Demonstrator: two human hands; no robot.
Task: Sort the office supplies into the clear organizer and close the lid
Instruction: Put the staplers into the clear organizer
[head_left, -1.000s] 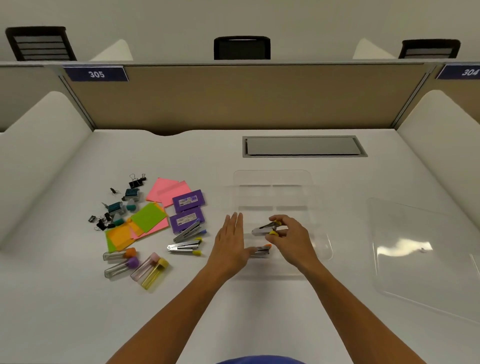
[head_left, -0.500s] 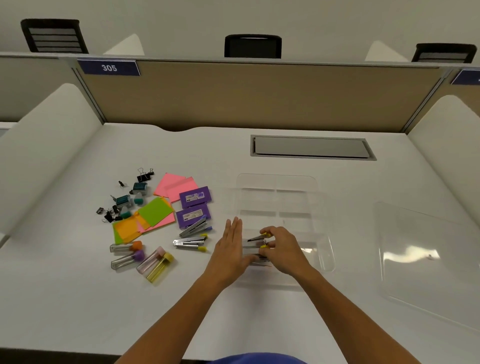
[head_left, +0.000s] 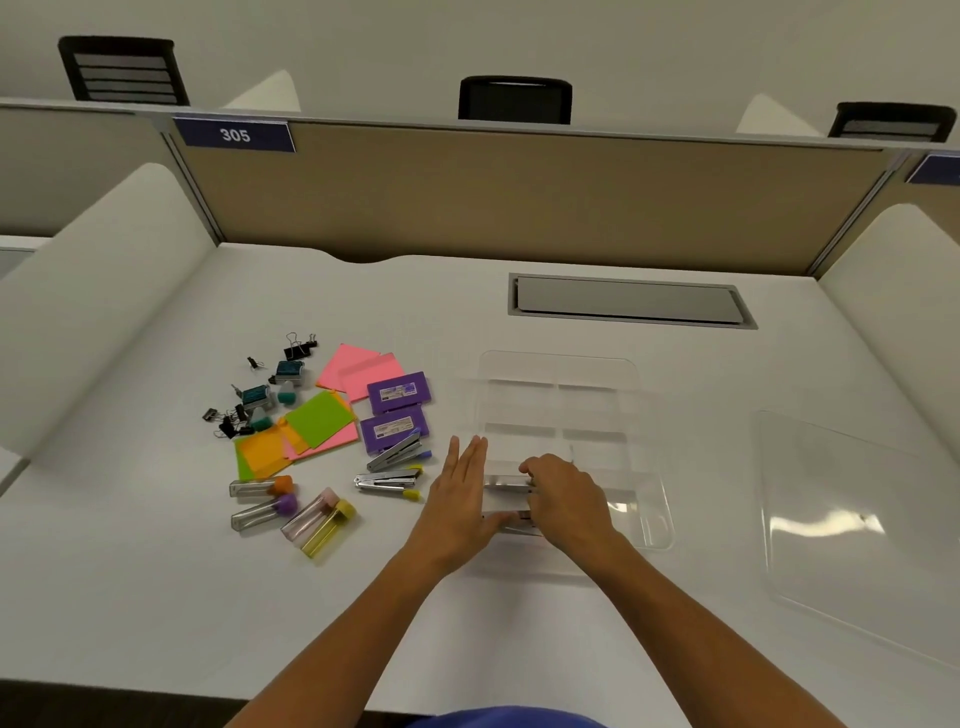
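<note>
The clear organizer (head_left: 558, 374) looked see-through, the flat left hand (head_left: 460, 501) touched it, and the right hand (head_left: 569, 501) gripped a silver stapler (head_left: 506, 482).

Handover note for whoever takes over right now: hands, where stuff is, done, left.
Left hand: open, flat against the organizer left wall.
Right hand: setting a stapler into the near compartment; grip hidden. A second stapler lies there too.
Still on the desk, left: two staplers, purple boxes, sticky notes, binder clips, tubes.
Lid lies off to the right.
Left: load the rest, close lid.
</note>
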